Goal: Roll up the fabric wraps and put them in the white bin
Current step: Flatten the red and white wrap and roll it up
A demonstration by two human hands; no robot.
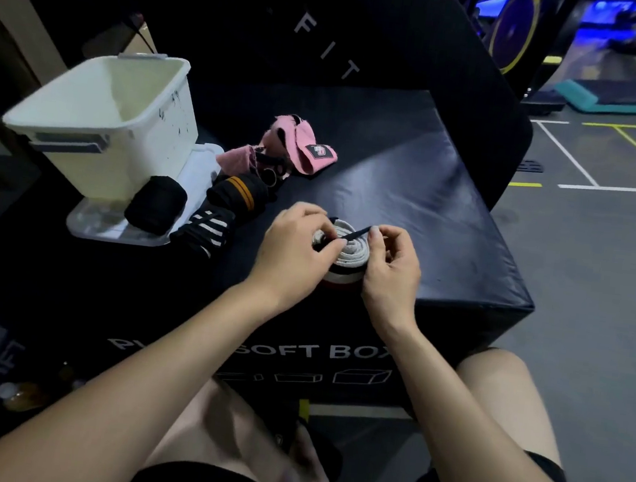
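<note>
White and grey cloth is wound into a fat roll [347,249] at the front of the black soft box [411,195]. Both hands are on it. The left hand [294,250] curls round the left side of the roll, and its thumb and first finger pinch near the top. The right hand [392,266] sits on the right side, and its fingers pinch a thin dark strap [356,232] that lies across the top of the roll.

The roll looks almost done. I think the strap is the last bit to tuck in or stick down.

Here is what could go wrong. If the right hand lets the strap slip, the end may pop free and the roll may get loose. If the left hand stops squeezing, the layers could slide and the roll could open up. The roll also sits near the front edge of the box, so a bump could knock it to the floor.

The white bin [125,114] stands at the far left on a flat clear lid [87,222], well apart from the roll. A black roll [155,204], a striped black wrap [207,229], one with orange lines [237,191] and a pink wrap [299,146] lie between the bin and the hands. These are not in the bin yet. A hand carrying the roll across could drag those wraps along.
</note>
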